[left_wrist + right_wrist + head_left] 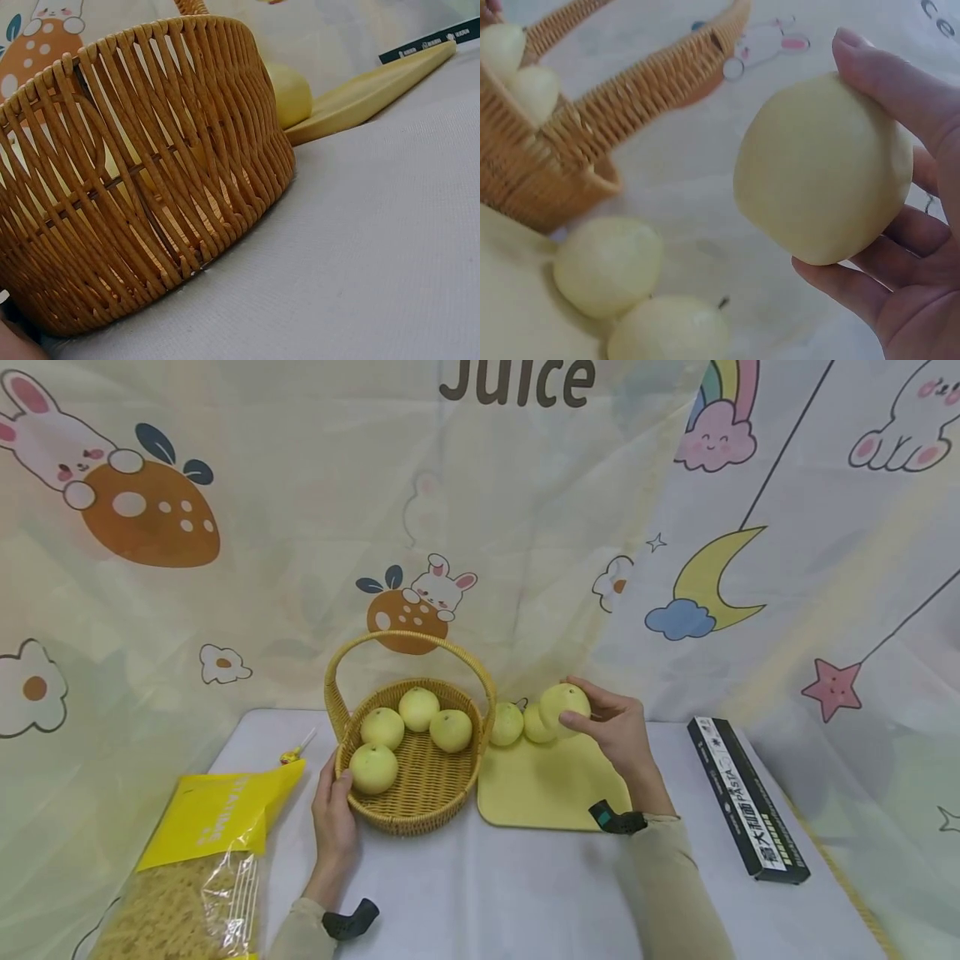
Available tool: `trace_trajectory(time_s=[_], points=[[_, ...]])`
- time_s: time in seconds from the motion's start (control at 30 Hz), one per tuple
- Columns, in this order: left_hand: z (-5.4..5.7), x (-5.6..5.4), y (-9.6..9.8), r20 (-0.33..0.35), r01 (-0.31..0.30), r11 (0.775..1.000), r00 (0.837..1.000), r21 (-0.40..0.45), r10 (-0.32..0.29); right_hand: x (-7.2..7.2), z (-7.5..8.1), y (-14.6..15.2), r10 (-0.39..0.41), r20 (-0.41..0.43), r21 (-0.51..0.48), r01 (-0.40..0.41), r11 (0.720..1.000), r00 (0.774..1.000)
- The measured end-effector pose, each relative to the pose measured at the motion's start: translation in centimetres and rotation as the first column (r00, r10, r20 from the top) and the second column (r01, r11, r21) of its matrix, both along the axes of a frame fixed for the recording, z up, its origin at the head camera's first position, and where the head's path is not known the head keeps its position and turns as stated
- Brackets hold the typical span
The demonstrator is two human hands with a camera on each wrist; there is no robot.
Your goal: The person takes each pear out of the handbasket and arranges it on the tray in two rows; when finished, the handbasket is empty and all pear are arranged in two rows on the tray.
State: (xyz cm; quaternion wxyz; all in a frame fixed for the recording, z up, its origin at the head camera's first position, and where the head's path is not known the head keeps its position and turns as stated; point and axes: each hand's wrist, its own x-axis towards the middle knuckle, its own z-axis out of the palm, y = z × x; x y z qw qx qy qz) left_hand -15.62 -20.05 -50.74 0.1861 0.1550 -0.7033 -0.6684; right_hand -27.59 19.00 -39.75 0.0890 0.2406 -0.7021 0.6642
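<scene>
My right hand [618,735] grips a pale yellow-green pear [821,172] between thumb and fingers, raised over the back of a yellow cutting board [551,793]. Two more pears [607,266] lie at the board's back left, close against the basket. The wicker basket [408,821], with its tall arched handle, contains several pears [382,727]. At its left side, my left hand [333,827] holds the wall and rim; the left wrist view shows mostly the basket's woven side [150,172], and only a bit of that hand in the corner.
A yellow-topped clear bag [202,827] of dry pasta lies at the left, a wrapped lollipop [291,755] beyond it. A long black box [750,802] lies at the right. A printed cloth [300,527] hangs right behind the white table.
</scene>
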Motion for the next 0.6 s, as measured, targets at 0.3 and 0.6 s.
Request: trace_trajectory(time_s=[0.3, 0.6], points=[[0.1, 0.0, 0.0, 0.004, -0.001, 1.0, 1.0, -0.006, 0.001, -1.9, -1.9, 2.0, -0.179, 0.031, 0.065, 0.176, 0.982, 0.983], [0.0, 0.1, 0.0, 0.003, -0.007, 1.0, 1.0, -0.016, 0.007, -3.6, -4.5, 3.0, -0.251, 0.081, 0.1, 0.243, 0.965, 0.965]])
